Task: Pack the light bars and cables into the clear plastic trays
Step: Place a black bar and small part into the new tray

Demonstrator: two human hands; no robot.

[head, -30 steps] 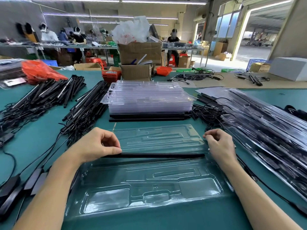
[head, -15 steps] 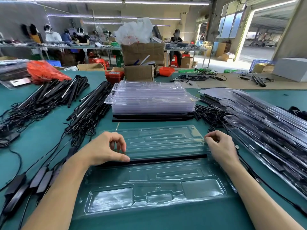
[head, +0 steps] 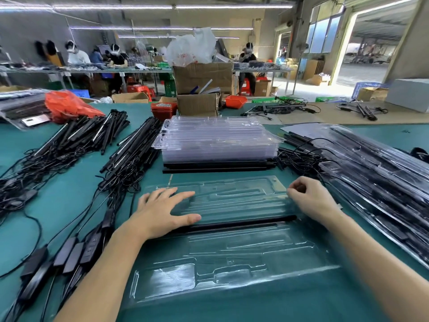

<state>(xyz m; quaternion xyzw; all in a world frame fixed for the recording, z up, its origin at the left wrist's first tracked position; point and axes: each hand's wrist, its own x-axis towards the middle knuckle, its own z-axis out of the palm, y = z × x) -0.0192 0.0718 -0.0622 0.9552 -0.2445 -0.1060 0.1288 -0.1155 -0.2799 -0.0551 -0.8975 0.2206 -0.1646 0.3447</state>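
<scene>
One green surface [head: 69,205] carries everything. Packed trays [head: 376,182] lie heaped at 3 o'clock, loose light bars and cables [head: 76,145] at 10 o'clock, an empty tray stack [head: 218,142] at 12 o'clock. The open clear tray [head: 232,266] lies in front of me, one black light bar [head: 236,225] seated across its middle. My left hand [head: 160,212] presses flat, fingers [head: 178,195] straight, on the tray's far half. My right hand [head: 311,201] curls at the bar's right end; I cannot tell what it grips.
</scene>
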